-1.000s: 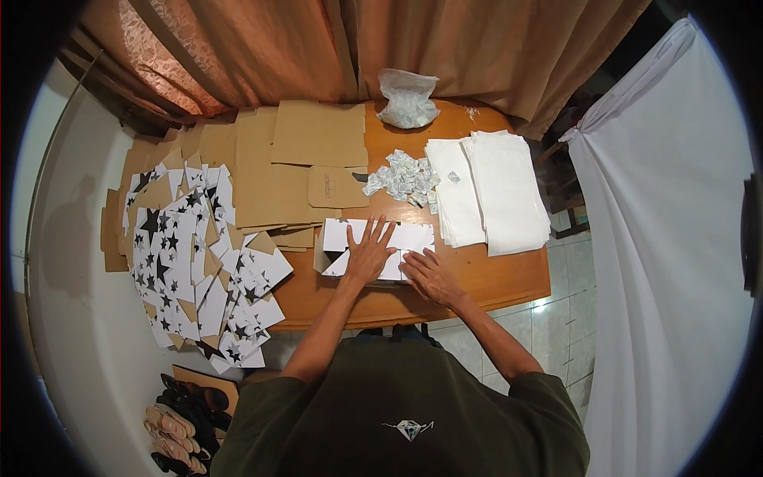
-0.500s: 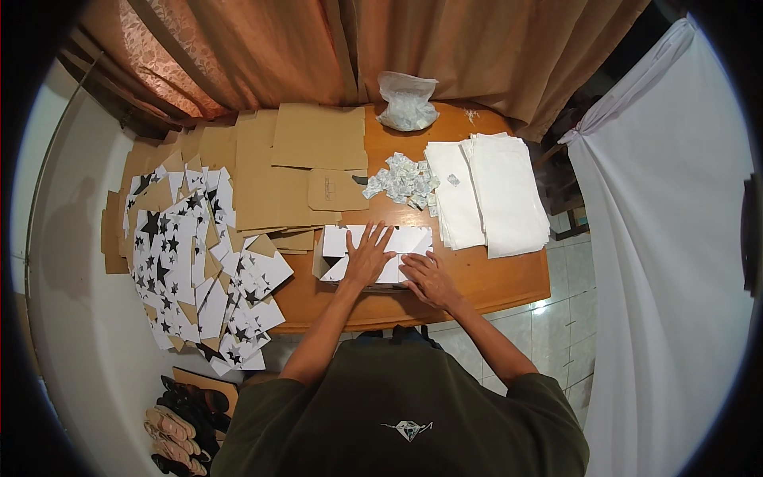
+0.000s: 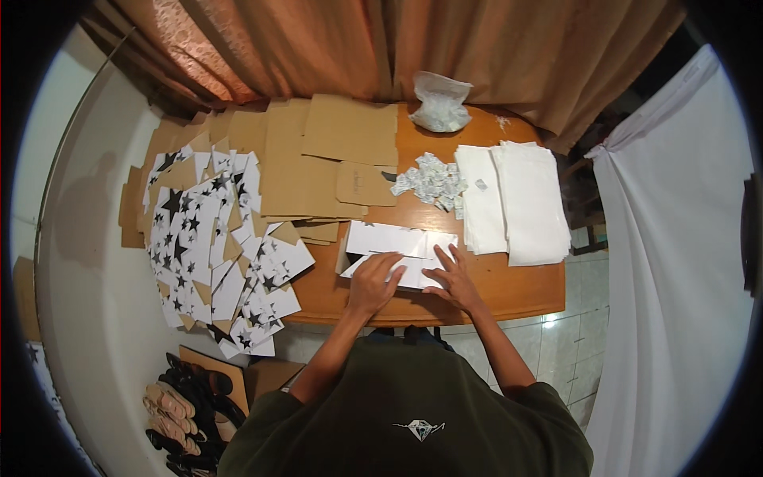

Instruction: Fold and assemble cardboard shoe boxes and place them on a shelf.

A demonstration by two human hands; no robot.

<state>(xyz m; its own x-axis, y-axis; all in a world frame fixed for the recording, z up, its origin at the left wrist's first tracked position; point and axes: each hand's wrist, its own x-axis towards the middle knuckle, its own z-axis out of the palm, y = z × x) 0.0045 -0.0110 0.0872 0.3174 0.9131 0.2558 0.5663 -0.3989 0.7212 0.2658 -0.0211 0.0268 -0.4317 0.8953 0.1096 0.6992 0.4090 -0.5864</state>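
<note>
I see both forearms angle inward over the near edge of the bench (image 3: pixel 517 294), palms down. The left hand (image 3: pixel 370 285) lies on the near side of a white box's (image 3: pixel 388 238) top, its fingers (image 3: pixel 383 262) close together and slightly bent, thumb apart. At the box's right end I have the right hand (image 3: pixel 456 284) with fingers fanned wide, touching the top. I see neither hand gripping anything. The box sits near the bench's front edge, between the forward-reaching hands and the cardboard stack (image 3: pixel 298 184).

The desk (image 3: pixel 509 294) bears cardboard sheets (image 3: pixel 350 131) at eleven o'clock, star-printed boards (image 3: pixel 191 234) at nine, a bag (image 3: pixel 441 110) at one. Packets (image 3: pixel 431 180) lie at two, white sheets (image 3: pixel 534 208) at three, a white box (image 3: pixel 387 237) at five.
</note>
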